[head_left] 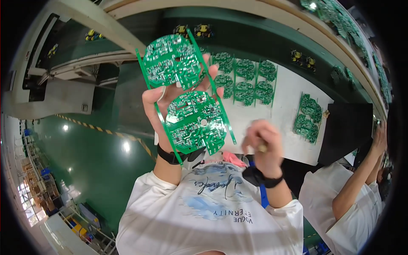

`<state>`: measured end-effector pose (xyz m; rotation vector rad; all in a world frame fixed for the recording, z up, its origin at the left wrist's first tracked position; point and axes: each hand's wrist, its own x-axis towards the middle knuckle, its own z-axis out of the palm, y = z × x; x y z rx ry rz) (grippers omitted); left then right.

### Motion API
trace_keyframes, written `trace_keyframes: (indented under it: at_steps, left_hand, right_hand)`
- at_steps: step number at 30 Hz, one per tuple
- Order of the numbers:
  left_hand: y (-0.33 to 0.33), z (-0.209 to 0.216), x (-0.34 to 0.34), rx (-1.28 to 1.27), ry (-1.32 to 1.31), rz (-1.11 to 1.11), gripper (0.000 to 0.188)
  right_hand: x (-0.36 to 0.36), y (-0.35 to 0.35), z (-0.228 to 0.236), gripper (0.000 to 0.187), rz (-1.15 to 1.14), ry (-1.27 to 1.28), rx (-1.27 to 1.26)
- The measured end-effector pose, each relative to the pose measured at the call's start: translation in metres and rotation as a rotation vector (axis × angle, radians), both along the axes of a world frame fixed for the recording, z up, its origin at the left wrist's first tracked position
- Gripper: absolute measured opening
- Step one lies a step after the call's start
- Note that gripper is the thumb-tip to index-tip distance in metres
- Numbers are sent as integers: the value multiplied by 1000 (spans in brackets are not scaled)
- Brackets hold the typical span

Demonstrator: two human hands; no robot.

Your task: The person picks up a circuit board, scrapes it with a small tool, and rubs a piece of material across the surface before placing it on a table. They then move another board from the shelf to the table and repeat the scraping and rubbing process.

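White table (285, 127). Left hand (171, 92) grips green twin-board panel (191, 105) by its edges, long axis far-left to near-right; blurred right hand (267, 143) right of it, fingers curled, contents unclear.

A white tabletop (287, 111) is carrying green circuit boards (245, 69). Several are lying in two rows along the far edge, while a separate panel (308, 119) is resting near the right edge, with a small tan piece (326, 114) sitting between it and that edge.
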<state>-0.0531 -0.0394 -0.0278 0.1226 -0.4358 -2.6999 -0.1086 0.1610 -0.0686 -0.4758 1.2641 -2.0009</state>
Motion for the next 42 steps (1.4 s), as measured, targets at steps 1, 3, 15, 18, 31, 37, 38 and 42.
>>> trace_keyframes:
  at_steps: [1, 3, 15, 18, 31, 37, 38, 42]
  left_hand:
    - [4, -4, -4, -16, -86, 7, 67]
    - [16, -25, -15, -30, -223, -52, 61]
    - [0, -163, 2, -545, -770, -138, 58]
    - [-5, -187, 11, -570, -906, -49, 60]
    - [-18, -223, 66, -387, -1007, 46, 54]
    - [-14, -196, 50, -448, -1031, 29, 54]
    - [-13, -190, 47, -459, -1016, 19, 54]
    - [-7, -169, 31, -477, -872, 70, 53]
  right_hand:
    - [2, -10, 3, 29, 85, -136, 153]
    - [-6, -16, -19, 29, 217, -460, 87]
    - [-119, -41, -100, 32, -364, -98, 409]
    - [-222, -55, -138, 30, -483, -36, 360]
    - [-217, 47, -210, 18, -719, 335, 739]
    - [-192, 3, 26, 15, -1200, 916, 322]
    - [-199, 2, 44, 19, -1331, 1019, 270]
    - [-196, -15, 85, 30, -1193, 1441, 403]
